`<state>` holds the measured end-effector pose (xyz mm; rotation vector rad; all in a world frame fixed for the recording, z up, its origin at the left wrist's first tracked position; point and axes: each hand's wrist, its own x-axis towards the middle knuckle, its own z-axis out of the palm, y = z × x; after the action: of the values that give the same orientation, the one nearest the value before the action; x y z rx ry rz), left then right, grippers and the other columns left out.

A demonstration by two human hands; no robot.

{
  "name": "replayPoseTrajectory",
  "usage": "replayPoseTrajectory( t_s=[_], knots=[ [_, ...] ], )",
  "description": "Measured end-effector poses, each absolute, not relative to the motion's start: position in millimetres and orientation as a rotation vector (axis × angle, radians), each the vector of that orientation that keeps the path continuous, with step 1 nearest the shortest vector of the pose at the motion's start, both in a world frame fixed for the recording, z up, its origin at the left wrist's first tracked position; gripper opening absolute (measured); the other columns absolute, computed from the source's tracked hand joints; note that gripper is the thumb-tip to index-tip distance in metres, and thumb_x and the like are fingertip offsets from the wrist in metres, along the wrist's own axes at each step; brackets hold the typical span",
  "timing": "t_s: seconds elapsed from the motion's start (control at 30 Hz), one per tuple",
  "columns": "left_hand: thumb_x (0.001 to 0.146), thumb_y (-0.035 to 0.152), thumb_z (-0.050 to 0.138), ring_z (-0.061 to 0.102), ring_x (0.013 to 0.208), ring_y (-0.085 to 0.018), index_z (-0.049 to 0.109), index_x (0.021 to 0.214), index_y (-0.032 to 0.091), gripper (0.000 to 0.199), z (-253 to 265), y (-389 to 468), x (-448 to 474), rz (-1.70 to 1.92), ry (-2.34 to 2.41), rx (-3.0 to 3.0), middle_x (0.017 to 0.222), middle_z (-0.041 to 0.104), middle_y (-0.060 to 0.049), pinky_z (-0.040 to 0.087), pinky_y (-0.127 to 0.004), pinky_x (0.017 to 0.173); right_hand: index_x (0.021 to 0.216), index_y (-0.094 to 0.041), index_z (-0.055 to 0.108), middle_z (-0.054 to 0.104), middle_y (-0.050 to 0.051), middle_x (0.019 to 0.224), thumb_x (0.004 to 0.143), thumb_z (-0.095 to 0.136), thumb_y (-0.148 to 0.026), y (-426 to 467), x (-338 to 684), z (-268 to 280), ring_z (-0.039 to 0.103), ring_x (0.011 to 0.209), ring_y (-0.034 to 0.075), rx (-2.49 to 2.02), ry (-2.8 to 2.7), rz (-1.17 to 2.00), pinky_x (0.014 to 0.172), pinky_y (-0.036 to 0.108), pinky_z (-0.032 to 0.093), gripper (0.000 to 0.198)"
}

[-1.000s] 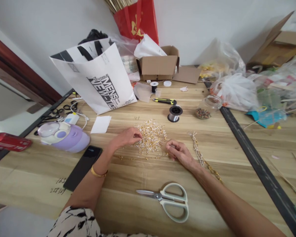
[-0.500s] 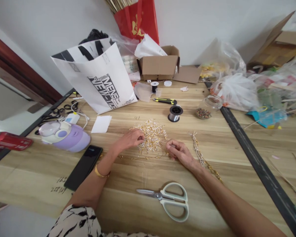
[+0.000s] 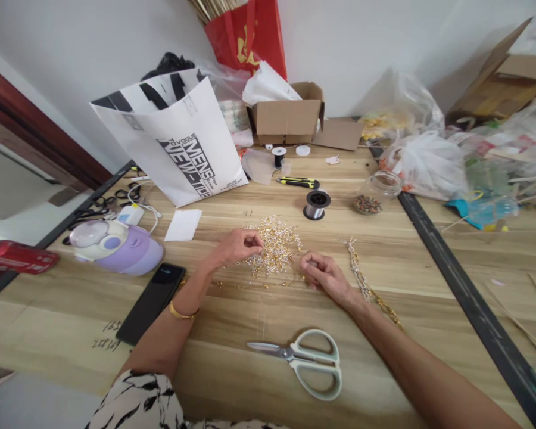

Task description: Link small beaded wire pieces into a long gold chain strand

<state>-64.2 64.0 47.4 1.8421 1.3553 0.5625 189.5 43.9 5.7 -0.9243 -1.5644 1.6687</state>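
Note:
A loose pile of small gold and clear beads (image 3: 274,244) lies on the wooden table. My left hand (image 3: 237,246) is at the pile's left side with thumb and forefinger pinched together; whatever is between them is too small to make out. To the right of the pile, my right hand (image 3: 325,273) is closed, its fingertips at the end of a thin strand with gold beads (image 3: 264,286). That strand runs leftward along the table below the pile. Finished-looking gold and silvery bead strands (image 3: 361,283) lie just right of my right hand.
Scissors (image 3: 295,356) with pale handles lie in front of me. Beyond the pile are a wire spool (image 3: 317,205), a utility knife (image 3: 298,182) and a glass jar (image 3: 384,185). A phone (image 3: 152,304), a purple bottle (image 3: 125,250) and a white bag (image 3: 183,143) stand or lie leftward.
My left hand has shifted slightly, its thumb and forefinger now pinched at the pile's upper left and raised a little. My right hand stays in nearly the same place.

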Motion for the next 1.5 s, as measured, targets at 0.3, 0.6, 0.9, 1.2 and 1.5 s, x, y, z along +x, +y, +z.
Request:
replayPoseTrajectory(
  t_s=[0.3,0.6,0.9,1.2,1.5],
  knots=[
    [0.073,0.017,0.059,0.064,0.072,-0.013,0.068,0.085,0.011,0.016,45,65,-59,0.724,1.305,1.783,0.081,0.07,-0.006,0.05,-0.024,0.069,0.07,-0.017,0.05,0.04,-0.007,0.047,0.083,0.055,-0.045,44,190,4,0.037,0.04,0.006,-0.924,-1.571,1.66,0.041,0.02,0.029,0.031],
    [0.069,0.016,0.065,0.063,0.071,-0.012,0.067,0.083,0.012,0.014,45,62,-50,0.85,1.301,1.798,0.078,0.07,-0.004,0.051,-0.022,0.068,0.071,-0.017,0.05,0.039,-0.008,0.048,0.08,0.057,-0.048,45,190,2,0.037,0.04,0.006,-0.927,-1.542,1.688,0.04,0.019,0.03,0.033],
    [0.074,0.024,0.065,0.061,0.065,-0.012,0.067,0.076,0.012,0.012,49,59,-45,0.796,1.376,1.759,0.073,0.069,-0.003,0.047,-0.021,0.061,0.071,-0.017,0.049,0.039,-0.008,0.048,0.081,0.056,-0.047,44,190,5,0.036,0.039,0.006,-0.931,-1.55,1.685,0.04,0.019,0.029,0.032],
    [0.075,0.025,0.064,0.065,0.07,-0.014,0.068,0.079,0.012,0.014,49,55,-35,0.74,1.2,1.663,0.076,0.071,-0.006,0.05,-0.023,0.067,0.071,-0.017,0.05,0.04,-0.008,0.043,0.08,0.055,-0.05,44,188,10,0.034,0.038,0.006,-0.96,-1.574,1.653,0.04,0.019,0.029,0.034],
    [0.073,0.024,0.067,0.069,0.082,-0.018,0.067,0.088,0.012,0.02,38,51,-29,0.733,1.075,1.506,0.084,0.073,-0.009,0.053,-0.029,0.077,0.072,-0.017,0.05,0.04,-0.008,0.044,0.078,0.057,-0.05,45,188,4,0.034,0.038,0.006,-0.917,-1.523,1.672,0.04,0.02,0.029,0.034]
  ],
)
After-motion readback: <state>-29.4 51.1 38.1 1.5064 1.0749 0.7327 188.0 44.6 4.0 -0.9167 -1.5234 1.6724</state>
